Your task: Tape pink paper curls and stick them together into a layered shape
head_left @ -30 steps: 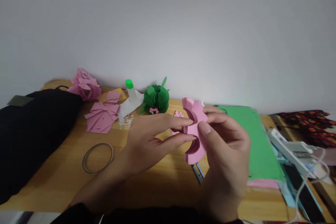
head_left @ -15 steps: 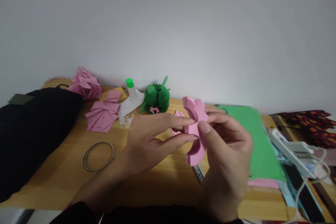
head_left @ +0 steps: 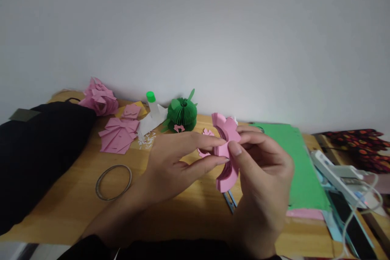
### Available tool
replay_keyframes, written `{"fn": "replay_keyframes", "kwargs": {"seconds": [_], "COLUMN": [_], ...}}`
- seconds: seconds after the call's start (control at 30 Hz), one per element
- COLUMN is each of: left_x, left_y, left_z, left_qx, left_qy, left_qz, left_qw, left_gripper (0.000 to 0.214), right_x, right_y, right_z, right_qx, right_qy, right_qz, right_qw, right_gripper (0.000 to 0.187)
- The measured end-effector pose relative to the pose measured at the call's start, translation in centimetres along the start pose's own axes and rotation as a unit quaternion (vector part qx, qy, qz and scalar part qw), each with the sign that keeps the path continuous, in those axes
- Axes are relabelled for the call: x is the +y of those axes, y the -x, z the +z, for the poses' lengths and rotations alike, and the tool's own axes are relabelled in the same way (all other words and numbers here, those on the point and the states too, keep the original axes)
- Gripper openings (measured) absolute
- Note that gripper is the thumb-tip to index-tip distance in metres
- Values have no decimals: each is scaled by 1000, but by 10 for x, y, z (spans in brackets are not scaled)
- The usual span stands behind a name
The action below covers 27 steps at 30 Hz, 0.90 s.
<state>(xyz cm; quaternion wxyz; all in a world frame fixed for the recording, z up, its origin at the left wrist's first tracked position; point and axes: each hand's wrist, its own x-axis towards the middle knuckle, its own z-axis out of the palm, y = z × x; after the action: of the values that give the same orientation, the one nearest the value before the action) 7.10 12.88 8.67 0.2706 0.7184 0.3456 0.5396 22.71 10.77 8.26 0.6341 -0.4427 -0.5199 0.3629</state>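
Note:
A stack of pink cut paper pieces [head_left: 226,154] with curved slots is held upright above the wooden table [head_left: 170,211], between both hands. My left hand [head_left: 170,162] pinches its left edge with fingertips pressed on the paper. My right hand [head_left: 262,178] grips the right side, thumb on the front face. Small pink paper cut-outs [head_left: 207,132] lie on the table just behind the stack. A blue-handled tool [head_left: 229,200] pokes out beneath my right hand, mostly hidden.
A green paper ball [head_left: 182,114], a green-capped glue bottle [head_left: 151,105], folded pink papers [head_left: 118,135], a crumpled pink heap [head_left: 99,98], a ring [head_left: 113,176] and a black bag [head_left: 33,150] lie left. Green sheets [head_left: 292,162], a white device [head_left: 335,172] and cables lie right.
The hands and the pink stack have hardly moved; my right thumb has slid slightly up the front of the stack.

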Motion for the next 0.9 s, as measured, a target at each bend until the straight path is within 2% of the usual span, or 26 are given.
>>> {"fn": "replay_keyframes", "kwargs": {"seconds": [0.2, 0.43, 0.53, 0.73, 0.9], "left_x": [1, -8, -8, -3, -4], "left_y": [0, -1, 0, 3, 1], "left_z": [1, 4, 5, 10, 11], "left_qx": [2, 18, 16, 21, 26], "left_qy": [-12, 21, 23, 69, 56], "left_qz": [25, 93, 81, 14, -17], "left_qw": [1000, 995, 996, 997, 998], "left_gripper": [13, 16, 17, 14, 14], "right_x": [0, 1, 1, 4, 5], "right_y": [0, 0, 0, 0, -2], "right_z": [0, 0, 2, 6, 5], "right_qx": [-6, -2, 7, 25, 3], "right_qy": [1, 3, 8, 46, 47], "right_qz": [-8, -18, -28, -67, -69], "right_qw": [1000, 1000, 1000, 996, 996], "right_gripper": [15, 16, 18, 18, 18]}}
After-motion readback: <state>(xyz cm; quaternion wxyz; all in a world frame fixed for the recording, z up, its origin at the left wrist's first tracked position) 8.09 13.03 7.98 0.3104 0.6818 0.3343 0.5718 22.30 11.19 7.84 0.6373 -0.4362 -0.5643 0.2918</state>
